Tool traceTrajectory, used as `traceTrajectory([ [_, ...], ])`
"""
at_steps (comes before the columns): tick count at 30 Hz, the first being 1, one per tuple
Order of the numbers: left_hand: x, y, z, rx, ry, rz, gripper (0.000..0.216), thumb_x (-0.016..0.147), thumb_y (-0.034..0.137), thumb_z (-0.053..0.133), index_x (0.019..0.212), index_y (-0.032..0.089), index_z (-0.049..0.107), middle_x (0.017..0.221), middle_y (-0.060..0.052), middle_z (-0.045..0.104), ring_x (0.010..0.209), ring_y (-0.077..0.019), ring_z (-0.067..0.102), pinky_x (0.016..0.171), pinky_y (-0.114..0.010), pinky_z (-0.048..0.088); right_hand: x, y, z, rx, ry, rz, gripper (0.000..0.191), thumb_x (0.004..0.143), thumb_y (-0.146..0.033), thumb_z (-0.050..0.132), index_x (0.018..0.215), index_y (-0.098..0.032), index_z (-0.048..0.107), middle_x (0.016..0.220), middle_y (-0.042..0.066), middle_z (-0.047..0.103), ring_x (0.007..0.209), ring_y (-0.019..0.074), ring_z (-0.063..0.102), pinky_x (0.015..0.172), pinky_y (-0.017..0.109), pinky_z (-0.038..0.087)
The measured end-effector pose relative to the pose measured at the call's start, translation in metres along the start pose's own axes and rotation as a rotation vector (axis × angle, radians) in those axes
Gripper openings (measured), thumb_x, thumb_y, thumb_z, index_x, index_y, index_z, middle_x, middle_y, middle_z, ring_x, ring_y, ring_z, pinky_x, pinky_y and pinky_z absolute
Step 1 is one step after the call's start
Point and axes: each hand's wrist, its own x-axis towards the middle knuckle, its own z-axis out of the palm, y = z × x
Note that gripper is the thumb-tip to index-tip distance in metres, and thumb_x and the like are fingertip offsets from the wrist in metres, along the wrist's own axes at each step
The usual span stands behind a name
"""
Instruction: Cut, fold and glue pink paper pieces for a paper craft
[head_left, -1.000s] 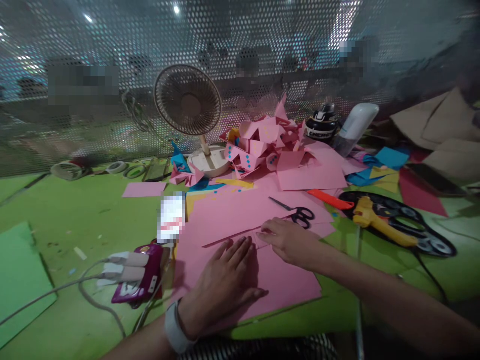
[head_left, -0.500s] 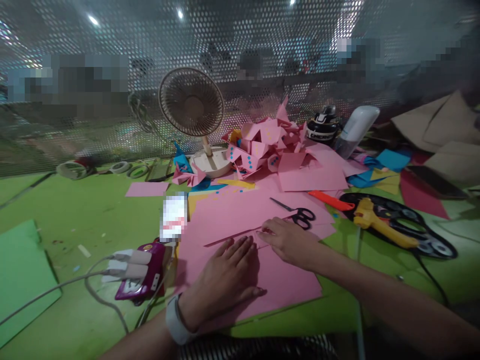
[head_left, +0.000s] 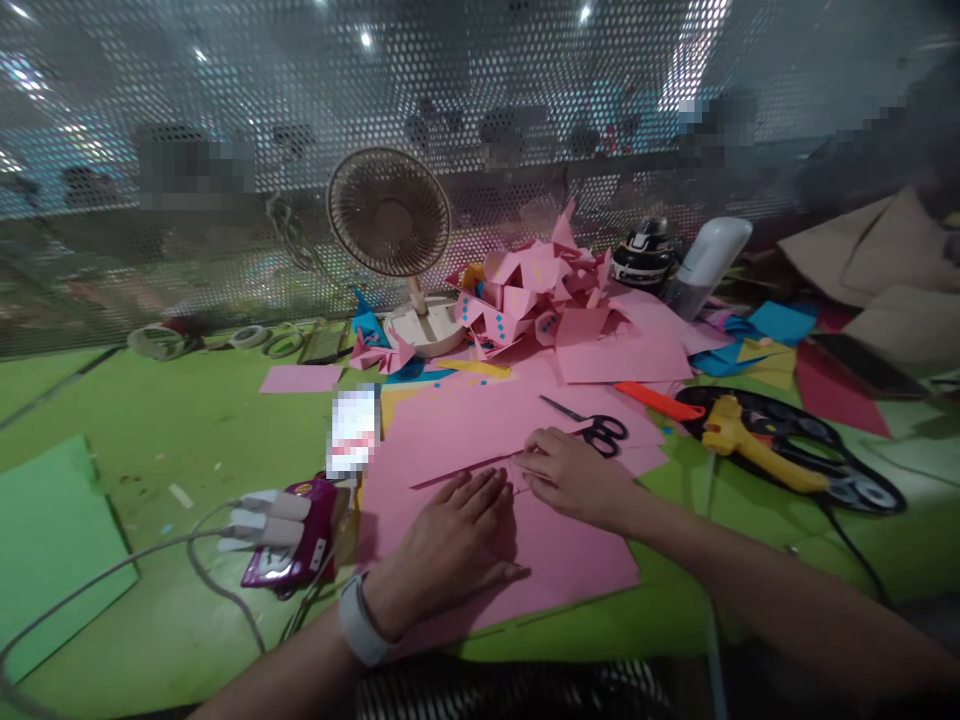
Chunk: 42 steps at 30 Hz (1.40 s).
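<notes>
A large pink paper sheet lies folded on the green table in front of me. My left hand rests flat on it, fingers stretched out and together, pressing the paper down. My right hand lies just right of it, fingers curled down onto the fold line of the same sheet. Black scissors lie on more pink paper just beyond my right hand. A white band sits on my left wrist.
A small desk fan stands at the back with a heap of folded pink paper shapes beside it. A yellow glue gun lies on a black tray at right. A magenta power strip with white plugs sits left. Tape rolls lie far left.
Both hands stay on the pink sheet in nearly the same place. The view has shifted slightly, so everything sits a little further right and lower in frame.
</notes>
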Motion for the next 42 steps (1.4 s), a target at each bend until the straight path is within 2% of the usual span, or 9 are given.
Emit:
traceTrajectory([
  [3, 0.0, 0.002, 0.0, 0.007, 0.024, -0.009, 0.082, 0.08, 0.07, 0.027, 0.139, 0.013, 0.027, 0.141, -0.013, 0.033, 0.131, -0.0246, 0.028, 0.107, -0.041, 0.022, 0.004, 0.003, 0.005, 0.172, 0.039, 0.122, 0.025, 0.079, -0.028, 0.056, 0.102, -0.019, 0.062, 0.095, 0.006, 0.056, 0.09, 0.0184, 0.051, 0.083, 0.033, 0.041],
  [6, -0.001, 0.004, 0.0, -0.002, 0.046, -0.02, 0.08, 0.081, 0.069, 0.027, 0.138, 0.013, 0.028, 0.141, -0.012, 0.035, 0.13, -0.024, 0.03, 0.106, -0.039, 0.024, 0.007, 0.008, 0.013, 0.342, 0.035, 0.22, 0.029, 0.072, -0.028, 0.063, 0.099, -0.018, 0.061, 0.095, 0.005, 0.057, 0.084, 0.016, 0.053, 0.076, 0.029, 0.043],
  [10, -0.003, 0.004, -0.001, -0.028, 0.06, -0.014, 0.077, 0.081, 0.068, 0.029, 0.136, 0.014, 0.032, 0.14, -0.012, 0.036, 0.13, -0.0241, 0.029, 0.106, -0.039, 0.024, 0.011, 0.013, 0.021, 0.419, 0.017, 0.275, 0.033, 0.064, -0.028, 0.067, 0.096, -0.018, 0.06, 0.094, 0.005, 0.057, 0.08, 0.0149, 0.054, 0.07, 0.027, 0.044],
  [19, -0.003, 0.004, 0.0, -0.051, 0.072, -0.005, 0.078, 0.081, 0.067, 0.034, 0.135, 0.011, 0.034, 0.138, -0.014, 0.037, 0.129, -0.0267, 0.031, 0.105, -0.042, 0.026, 0.02, 0.02, 0.019, 0.424, -0.079, 0.265, 0.041, 0.057, -0.029, 0.071, 0.095, -0.018, 0.059, 0.089, 0.003, 0.058, 0.079, 0.0162, 0.054, 0.068, 0.027, 0.043],
  [25, -0.006, -0.002, 0.002, -0.065, 0.083, 0.026, 0.077, 0.08, 0.067, 0.035, 0.137, 0.014, 0.032, 0.141, -0.013, 0.034, 0.131, -0.0251, 0.028, 0.107, -0.04, 0.023, 0.021, 0.022, 0.013, 0.493, -0.154, 0.254, 0.044, 0.059, -0.028, 0.07, 0.1, -0.018, 0.058, 0.093, 0.003, 0.057, 0.082, 0.0162, 0.054, 0.069, 0.027, 0.043],
  [32, -0.015, -0.005, -0.009, -0.043, 0.016, 0.022, 0.076, 0.08, 0.067, 0.035, 0.137, 0.017, 0.033, 0.141, -0.012, 0.033, 0.13, -0.0245, 0.03, 0.106, -0.04, 0.024, 0.022, 0.021, 0.009, 0.483, -0.169, 0.265, 0.045, 0.057, -0.028, 0.072, 0.098, -0.017, 0.058, 0.093, 0.004, 0.058, 0.081, 0.016, 0.053, 0.068, 0.027, 0.042],
  [37, -0.027, -0.008, -0.015, -0.055, 0.04, -0.009, 0.067, 0.082, 0.064, 0.037, 0.133, 0.021, 0.038, 0.139, -0.009, 0.038, 0.128, -0.0249, 0.034, 0.104, -0.041, 0.029, 0.021, 0.02, 0.009, 0.451, -0.144, 0.255, 0.042, 0.057, -0.029, 0.072, 0.095, -0.018, 0.059, 0.091, 0.003, 0.057, 0.079, 0.0154, 0.052, 0.067, 0.026, 0.041],
  [39, -0.031, -0.009, -0.015, -0.091, 0.085, -0.049, 0.056, 0.085, 0.056, 0.04, 0.128, 0.021, 0.044, 0.135, -0.008, 0.044, 0.124, -0.0238, 0.038, 0.101, -0.04, 0.032, 0.02, 0.021, 0.011, 0.447, -0.126, 0.256, 0.042, 0.057, -0.029, 0.072, 0.095, -0.018, 0.059, 0.091, 0.003, 0.057, 0.079, 0.0154, 0.053, 0.067, 0.026, 0.041],
  [42, -0.031, -0.009, -0.014, -0.212, 0.192, -0.196, 0.032, 0.091, 0.041, 0.037, 0.108, 0.022, 0.057, 0.113, -0.006, 0.059, 0.106, -0.0193, 0.053, 0.09, -0.034, 0.042, 0.018, 0.022, 0.015, 0.449, -0.103, 0.254, 0.043, 0.057, -0.03, 0.071, 0.096, -0.019, 0.06, 0.092, 0.003, 0.058, 0.08, 0.0159, 0.053, 0.067, 0.026, 0.041],
])
